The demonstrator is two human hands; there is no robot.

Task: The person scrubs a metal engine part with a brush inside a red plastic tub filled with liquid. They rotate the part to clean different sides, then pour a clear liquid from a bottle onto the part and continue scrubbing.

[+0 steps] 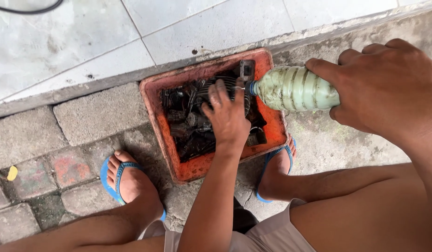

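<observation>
Ground: grey paving blocks, a concrete kerb behind, pale tiles beyond; an orange tray sits against the kerb between two feet in blue sandals. Right hand wraps closed round a ribbed, greenish plastic bottle lying sideways, neck over the tray's right rim. Left hand, fingers spread, presses on black oily metal parts inside; open paving lies left of the tray

orange-red tray, grimy, at centre; its contents, blackened metal parts, dark grey to black. at 2 o'clock from it, ribbed clear plastic bottle, cloudy pale green with darker green streaks. blue sandals at 7 and 5 o'clock. paving bricks grey; one yellow scrap at 9 o'clock. pale grey tiles at 12 o'clock.
</observation>
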